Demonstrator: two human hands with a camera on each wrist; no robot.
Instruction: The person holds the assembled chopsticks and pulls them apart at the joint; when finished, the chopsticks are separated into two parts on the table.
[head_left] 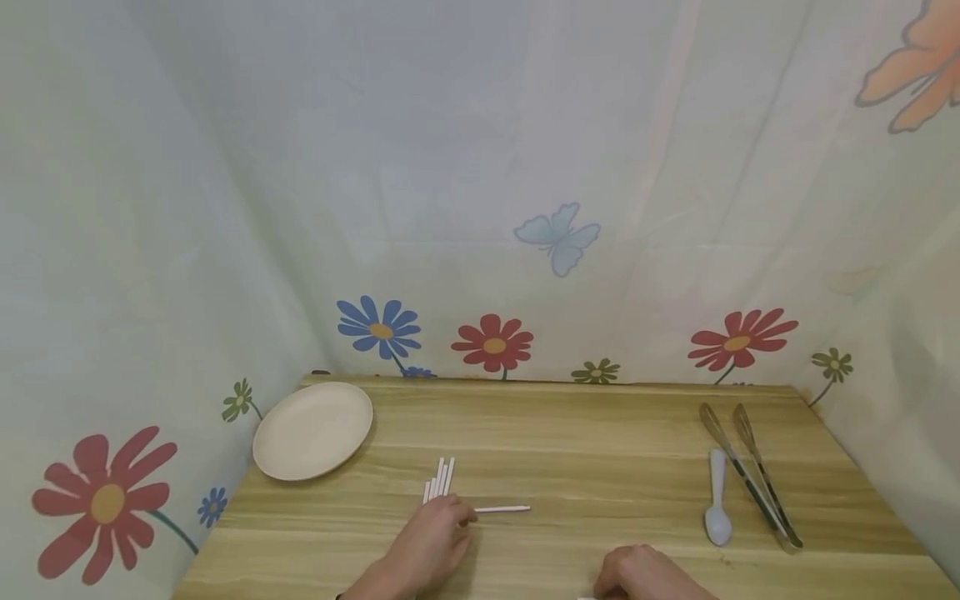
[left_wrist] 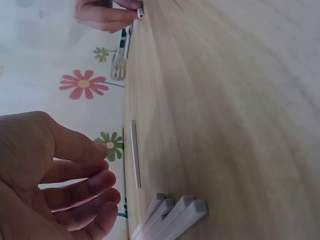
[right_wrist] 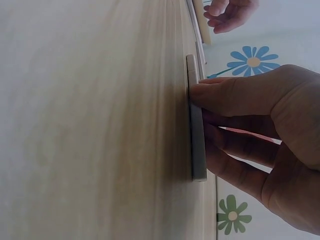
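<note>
Above the wooden table, my left hand [head_left: 431,542] hovers with loosely bent fingers and nothing between them. Just beyond it several white square-edged sticks [head_left: 441,481] lie side by side in a slightly fanned bundle. One separate white stick [head_left: 506,509] lies crosswise to the right of that hand's fingertips. At the front of the table my right hand [head_left: 648,575] pinches another white stick [right_wrist: 198,140] between thumb and fingers, low along the tabletop in the right wrist view. The head view shows only a small bit of this stick.
A round cream plate [head_left: 313,432] sits at the back left corner of the table [head_left: 570,433]. On the right lie a pale grey spoon [head_left: 717,500] and metal tongs [head_left: 757,475] with dark grips. A flower-printed curtain [head_left: 450,167] surrounds the table's back and sides.
</note>
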